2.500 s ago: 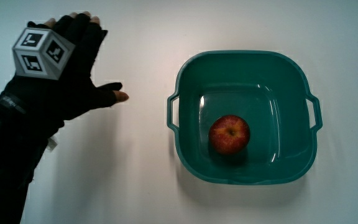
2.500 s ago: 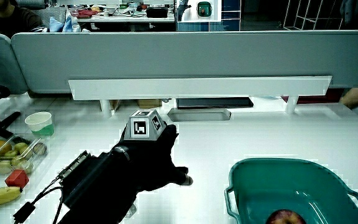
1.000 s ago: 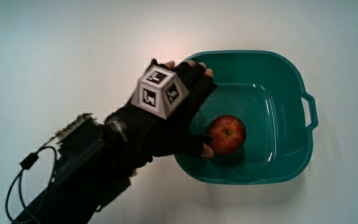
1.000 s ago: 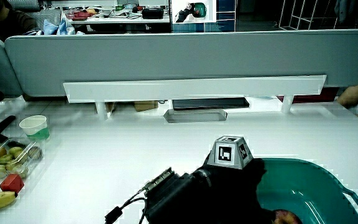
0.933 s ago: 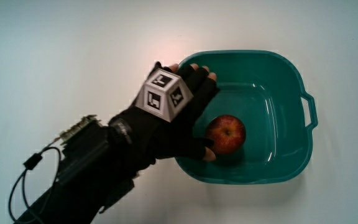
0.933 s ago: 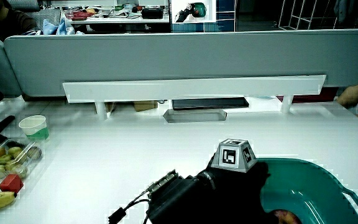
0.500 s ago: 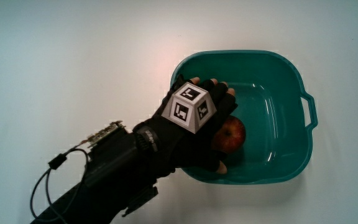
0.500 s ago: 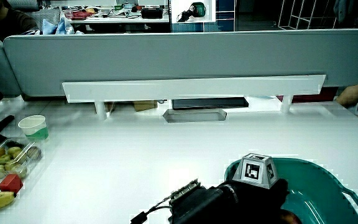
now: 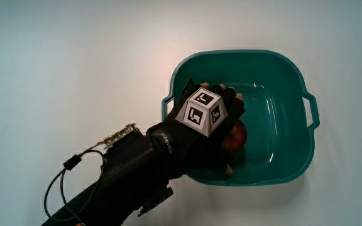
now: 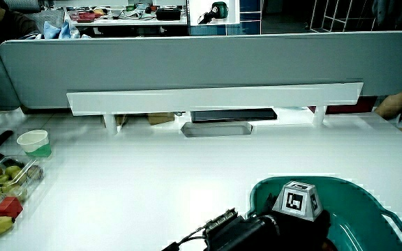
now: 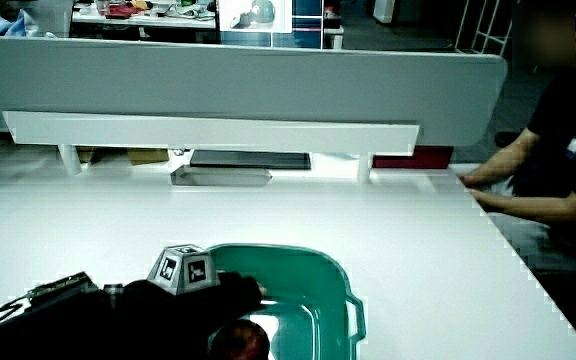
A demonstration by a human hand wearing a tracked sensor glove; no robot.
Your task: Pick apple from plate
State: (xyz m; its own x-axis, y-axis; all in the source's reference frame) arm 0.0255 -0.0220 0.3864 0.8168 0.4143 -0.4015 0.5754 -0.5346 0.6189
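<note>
Apple (image 9: 236, 136), lying in the teal basin (image 9: 292, 75) toward its six o'clock wall, now sits under the hand (image 9: 213, 125), which has come in over the rim from table's bare top, fingers draped over it, so the grasp looks about set.

light: bright, even, overhead | tabletop (image 9: 74, 56): pale, washed-out glare near the tub (image 9: 294, 81) | shadows: soft, faint under tub rim | side views: dimmer, grainy, edges jagged
</note>
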